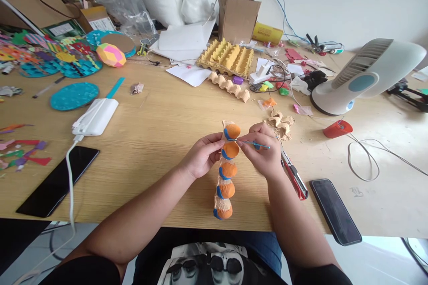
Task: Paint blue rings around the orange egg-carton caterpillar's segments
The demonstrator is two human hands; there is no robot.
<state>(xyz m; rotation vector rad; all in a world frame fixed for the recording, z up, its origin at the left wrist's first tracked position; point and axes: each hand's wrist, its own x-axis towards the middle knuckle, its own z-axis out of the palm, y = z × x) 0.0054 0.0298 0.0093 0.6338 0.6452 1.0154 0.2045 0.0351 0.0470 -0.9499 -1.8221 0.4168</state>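
Note:
A strip cut from an egg carton (228,170), with several cups covered in orange clay and edged in blue along their left sides, runs lengthwise in front of me. My left hand (202,156) pinches its left side near the upper cups. In my right hand (265,153) is a thin blue modelling tool (263,144), its tip touching the strip between the top two cups. A small blue lump, perhaps clay, shows by the right fingers. Beside my right wrist lies a red utility knife (294,176).
Two phones (60,180) (335,211) flank my arms, and a white power bank (96,116) with a cable lies left. Further back are a yellow egg tray (227,58), carton scraps (280,122) and a white fan (354,78). A red cup-like piece (337,128) lies right.

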